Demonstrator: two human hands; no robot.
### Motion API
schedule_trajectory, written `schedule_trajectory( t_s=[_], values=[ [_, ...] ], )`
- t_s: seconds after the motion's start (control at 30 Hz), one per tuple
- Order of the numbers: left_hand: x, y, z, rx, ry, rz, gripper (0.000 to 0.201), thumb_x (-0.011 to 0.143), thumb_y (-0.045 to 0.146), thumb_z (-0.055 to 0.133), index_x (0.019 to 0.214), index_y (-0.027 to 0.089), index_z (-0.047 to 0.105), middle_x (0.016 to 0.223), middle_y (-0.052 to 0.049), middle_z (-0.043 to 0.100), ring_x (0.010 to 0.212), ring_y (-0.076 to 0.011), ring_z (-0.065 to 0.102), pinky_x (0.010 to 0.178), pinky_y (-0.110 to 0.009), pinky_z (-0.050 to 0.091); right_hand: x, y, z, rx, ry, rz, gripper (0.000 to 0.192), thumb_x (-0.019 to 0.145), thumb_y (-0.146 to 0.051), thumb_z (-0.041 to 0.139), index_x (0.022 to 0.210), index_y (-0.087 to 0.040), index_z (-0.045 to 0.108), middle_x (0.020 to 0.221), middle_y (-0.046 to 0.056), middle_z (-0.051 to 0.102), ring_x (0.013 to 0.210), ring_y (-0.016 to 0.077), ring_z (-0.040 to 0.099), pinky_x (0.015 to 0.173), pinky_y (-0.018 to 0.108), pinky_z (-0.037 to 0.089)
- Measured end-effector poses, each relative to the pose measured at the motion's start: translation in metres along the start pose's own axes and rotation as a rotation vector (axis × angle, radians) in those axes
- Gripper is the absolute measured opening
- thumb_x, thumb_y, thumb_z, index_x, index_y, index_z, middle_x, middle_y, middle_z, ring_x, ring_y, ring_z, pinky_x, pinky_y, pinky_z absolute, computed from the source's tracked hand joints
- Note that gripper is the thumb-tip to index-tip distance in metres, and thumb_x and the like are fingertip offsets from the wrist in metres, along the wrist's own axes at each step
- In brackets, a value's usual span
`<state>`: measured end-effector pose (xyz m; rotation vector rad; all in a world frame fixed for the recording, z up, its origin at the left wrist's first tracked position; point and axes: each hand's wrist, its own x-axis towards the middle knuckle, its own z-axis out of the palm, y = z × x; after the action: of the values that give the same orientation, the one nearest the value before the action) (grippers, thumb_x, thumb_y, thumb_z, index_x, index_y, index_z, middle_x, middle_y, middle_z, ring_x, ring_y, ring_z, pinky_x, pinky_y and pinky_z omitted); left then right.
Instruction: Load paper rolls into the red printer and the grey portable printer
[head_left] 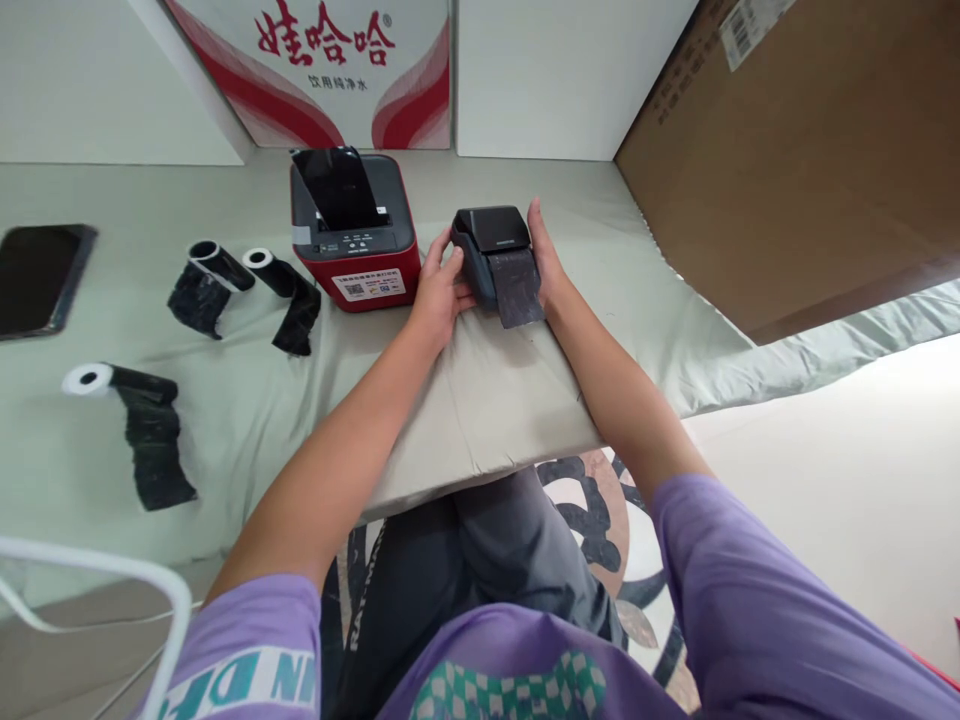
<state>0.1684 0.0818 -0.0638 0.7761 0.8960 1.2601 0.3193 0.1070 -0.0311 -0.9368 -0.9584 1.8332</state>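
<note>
Near the middle of the cloth-covered surface (480, 420), a small dark printer (491, 252) sits between the person's 2 hands. A dark strip (517, 288) hangs out of its front slot. The left hand (435, 290) cups the printer's left side, thumb and fingers curved against the casing. The right hand (546, 255) lies flat along its right side, fingers stretched toward the back. Both forearms reach forward from purple sleeves, elbows low.

The printer looks like a rigid plastic box, probably light and smooth, best held by its 2 sides as now. The strip looks thin and limp, likely to crease or tear.

Just left stands a red printer (354, 238) with its lid up. Further left lie 3 rolls (217, 268) trailing dark tape, and a phone (37, 275).
</note>
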Motion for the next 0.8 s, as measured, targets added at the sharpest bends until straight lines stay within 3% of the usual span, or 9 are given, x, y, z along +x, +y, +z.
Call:
schedule_trajectory(
  t_s=[0.2, 0.43, 0.63, 0.8],
  values=[
    [-0.001, 0.003, 0.001, 0.026, -0.009, -0.017, 0.057, 0.105, 0.049, 0.058, 0.158, 0.037, 0.043, 0.13, -0.006, 0.071, 0.116, -0.0285, 0.075, 0.098, -0.046, 0.062, 0.004, 0.005, -0.008, 0.049, -0.113, 0.008, 0.085, 0.088, -0.093, 0.038, 0.099, -0.018, 0.075, 0.091, 0.01, 0.081, 0.091, 0.0243, 0.076, 0.085, 0.041, 0.064],
    [-0.005, 0.007, 0.0, 0.005, -0.033, -0.036, 0.052, 0.105, 0.058, 0.054, 0.152, 0.038, 0.047, 0.121, -0.004, 0.074, 0.11, -0.0263, 0.077, 0.09, -0.041, 0.064, 0.003, 0.006, -0.012, 0.041, 0.054, -0.09, 0.06, 0.089, -0.073, 0.057, 0.102, -0.017, 0.073, 0.08, 0.006, 0.076, 0.095, 0.03, 0.077, 0.083, 0.045, 0.065],
    [-0.005, 0.008, 0.001, -0.023, -0.038, -0.078, 0.051, 0.105, 0.064, 0.047, 0.146, 0.035, 0.05, 0.115, -0.004, 0.076, 0.104, -0.0256, 0.078, 0.083, -0.035, 0.064, 0.007, 0.007, -0.017, 0.045, 0.011, -0.079, 0.054, 0.085, -0.068, 0.065, 0.099, -0.016, 0.071, 0.076, 0.007, 0.075, 0.094, 0.0322, 0.077, 0.081, 0.047, 0.064],
    [-0.004, 0.009, 0.002, -0.01, -0.028, -0.077, 0.052, 0.1, 0.068, 0.054, 0.14, 0.034, 0.053, 0.114, -0.004, 0.075, 0.103, -0.0255, 0.078, 0.083, -0.034, 0.064, 0.012, 0.012, -0.026, 0.013, 0.02, -0.054, 0.045, 0.087, -0.063, 0.062, 0.094, -0.019, 0.07, 0.076, 0.005, 0.075, 0.096, 0.0307, 0.076, 0.086, 0.048, 0.063]
  ],
)
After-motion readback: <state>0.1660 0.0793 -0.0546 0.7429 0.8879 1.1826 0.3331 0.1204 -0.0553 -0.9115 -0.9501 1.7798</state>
